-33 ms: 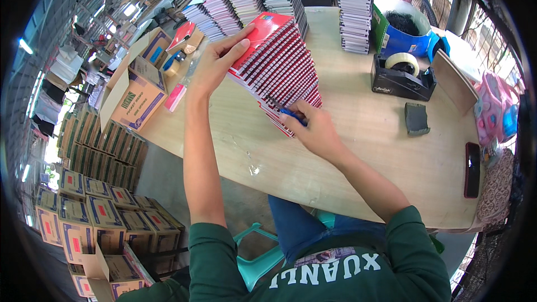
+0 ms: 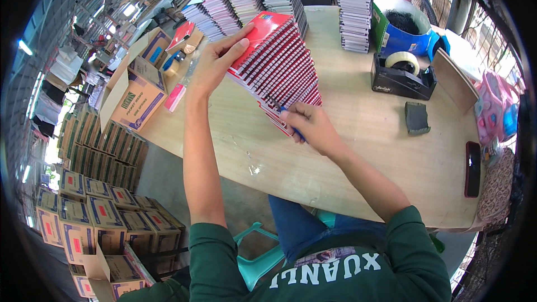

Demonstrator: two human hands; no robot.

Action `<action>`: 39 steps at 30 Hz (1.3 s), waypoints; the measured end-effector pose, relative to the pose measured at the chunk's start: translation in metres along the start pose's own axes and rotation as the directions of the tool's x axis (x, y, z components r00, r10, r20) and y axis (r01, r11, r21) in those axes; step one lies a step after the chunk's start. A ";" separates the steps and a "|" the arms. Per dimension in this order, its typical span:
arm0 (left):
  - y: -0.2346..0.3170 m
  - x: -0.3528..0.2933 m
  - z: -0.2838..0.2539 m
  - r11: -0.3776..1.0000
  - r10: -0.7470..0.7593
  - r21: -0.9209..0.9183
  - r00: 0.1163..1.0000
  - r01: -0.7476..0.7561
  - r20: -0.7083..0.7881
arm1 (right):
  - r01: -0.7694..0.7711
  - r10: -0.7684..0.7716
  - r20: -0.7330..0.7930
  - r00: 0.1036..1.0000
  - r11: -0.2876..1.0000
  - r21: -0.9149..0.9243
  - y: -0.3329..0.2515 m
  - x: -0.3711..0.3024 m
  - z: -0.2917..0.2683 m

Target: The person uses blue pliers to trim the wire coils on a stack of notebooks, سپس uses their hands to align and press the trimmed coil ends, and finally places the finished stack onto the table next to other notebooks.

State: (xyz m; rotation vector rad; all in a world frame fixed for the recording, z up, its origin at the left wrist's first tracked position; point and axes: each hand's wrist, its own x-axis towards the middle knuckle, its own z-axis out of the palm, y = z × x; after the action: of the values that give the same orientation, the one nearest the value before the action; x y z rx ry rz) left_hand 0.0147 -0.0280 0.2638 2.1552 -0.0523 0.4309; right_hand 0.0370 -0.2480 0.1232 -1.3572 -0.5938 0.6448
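Observation:
A tall stack of red wire-bound notebooks (image 2: 282, 64) stands on the table in front of me, its wire spines turned toward me. My left hand (image 2: 224, 59) grips the upper left corner, thumb on the red top cover and other fingers partly hidden. Blue-handled pliers (image 2: 299, 133) are held in my right hand (image 2: 313, 126), fingers closed round the handles. Their dark tip touches or lies very close to the spines low in the stack; contact cannot be made out exactly.
Right of the stack are a black tape dispenser (image 2: 403, 78), a dark block (image 2: 416, 118) and a phone (image 2: 472, 169). More notebook stacks (image 2: 353, 14) line the far edge. An opened carton (image 2: 140, 98) sits at left; piled cartons (image 2: 106, 218) stand beyond the table's left edge.
My right hand has turned slightly, and the pliers' handles now point more downward, toward me. My left hand and the notebook stack have stayed in place.

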 end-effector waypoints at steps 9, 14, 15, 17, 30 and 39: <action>-0.001 -0.002 -0.003 0.998 -0.034 0.058 0.999 0.034 0.002 | 0.416 -0.679 -0.130 0.723 0.577 -0.703 0.012 -0.012 0.011; 0.009 -0.001 -0.002 0.991 0.004 0.131 1.000 -0.003 -0.005 | 0.061 -0.084 -0.081 0.993 0.965 -0.253 -0.001 -0.011 0.007; 0.009 -0.003 -0.002 0.988 -0.002 0.153 1.000 0.004 -0.010 | -0.199 0.197 0.075 0.978 0.979 0.030 -0.006 -0.009 0.004; 0.002 0.000 -0.001 0.999 0.006 0.051 1.000 -0.006 -0.007 | -0.240 0.213 0.161 0.964 0.955 0.173 -0.003 -0.005 -0.002; 0.009 -0.002 -0.001 0.995 -0.029 0.094 0.999 0.032 -0.024 | 0.295 -0.506 -0.121 0.854 0.664 -0.687 0.019 -0.015 0.013; 0.000 0.000 -0.003 0.999 -0.004 0.041 1.000 0.005 -0.011 | 0.315 -0.445 -0.136 0.885 0.787 -0.530 0.022 -0.016 0.003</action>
State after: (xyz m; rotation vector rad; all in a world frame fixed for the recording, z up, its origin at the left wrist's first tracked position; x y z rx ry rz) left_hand 0.0144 -0.0257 0.2651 2.1929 -0.0326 0.4447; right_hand 0.0225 -0.2556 0.1017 -1.6987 -0.8335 -0.0362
